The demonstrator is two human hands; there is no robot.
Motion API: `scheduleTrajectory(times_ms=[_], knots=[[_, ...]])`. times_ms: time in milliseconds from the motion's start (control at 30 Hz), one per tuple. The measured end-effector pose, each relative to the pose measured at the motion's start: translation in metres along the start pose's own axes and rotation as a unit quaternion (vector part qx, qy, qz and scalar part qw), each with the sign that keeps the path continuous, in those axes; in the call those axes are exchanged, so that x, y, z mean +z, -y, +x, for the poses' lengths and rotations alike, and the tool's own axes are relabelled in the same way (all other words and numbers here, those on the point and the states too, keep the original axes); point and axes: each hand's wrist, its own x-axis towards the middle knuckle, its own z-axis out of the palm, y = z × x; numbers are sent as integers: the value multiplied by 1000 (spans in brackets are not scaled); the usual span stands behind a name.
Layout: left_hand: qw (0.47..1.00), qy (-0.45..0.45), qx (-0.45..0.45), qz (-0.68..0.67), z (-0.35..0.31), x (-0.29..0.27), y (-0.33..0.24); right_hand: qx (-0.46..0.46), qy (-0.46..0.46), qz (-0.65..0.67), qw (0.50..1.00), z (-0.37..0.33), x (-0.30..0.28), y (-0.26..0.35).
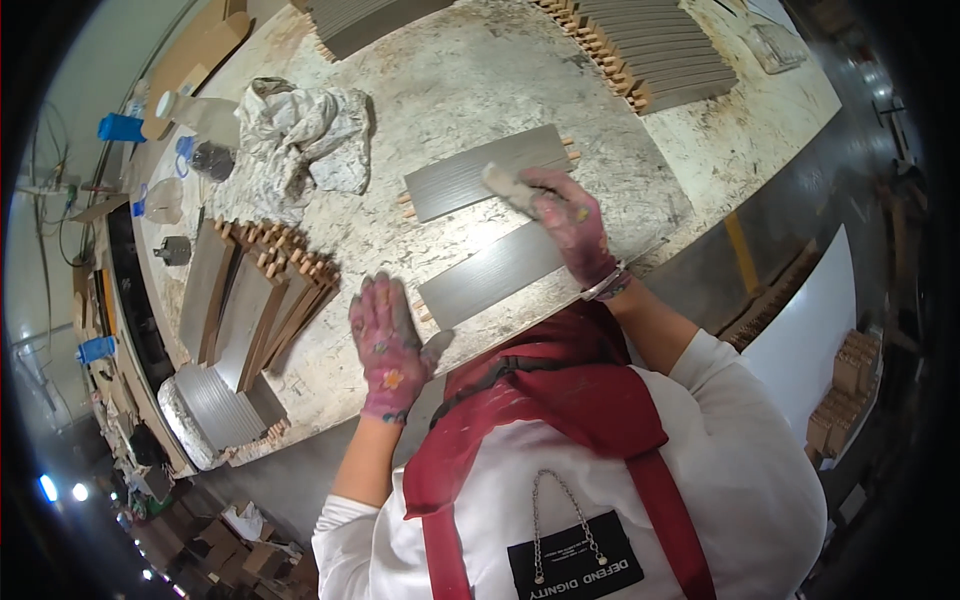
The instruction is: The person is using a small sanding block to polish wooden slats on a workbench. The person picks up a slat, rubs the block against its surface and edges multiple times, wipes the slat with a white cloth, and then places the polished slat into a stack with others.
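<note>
The table [480, 90] bears a stack [655, 55] of boards at its far right. Splayed boards [245, 305] lie at left, a stained rag [305, 135] beyond them. In the middle are the far board [455, 177] and the near board [495, 272]. The left hand [383, 345], gloved, is spread open beside the latter; the gloved right hand [572, 220] grips a pale pad [507, 187] over the far board. Pegs [570, 148] jut from its ends.

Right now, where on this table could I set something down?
The widest free patch of table is between the rag, upper board and far stacks; a smaller one lies right of the upper board. It's crowded at left with bottles and fanned boards, and in front, around the lower board, left hand and right hand.
</note>
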Motion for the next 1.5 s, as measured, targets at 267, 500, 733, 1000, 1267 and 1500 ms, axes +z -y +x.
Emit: scheduleTrajectory(times_ms=[267,500,733,1000,1267,1500], knots=[[991,-75,44,-103,30,-15,-56,-3,3,109,994,2,-5,14],[979,-133,-19,-153,38,17,-45,29,82,58,995,-11,18,2],[947,-122,-136,-264,-53,14,20,61,4,111,992,-4,8,-5],[940,-125,-71,-310,-4,5,-6,38,-77,160,983,6,-23,18],[988,32,28,-151,62,-6,-60,21,-53,181,982,6,-19,35],[958,166,73,-224,81,-21,-3,37,-65,221,972,6,-50,41]])
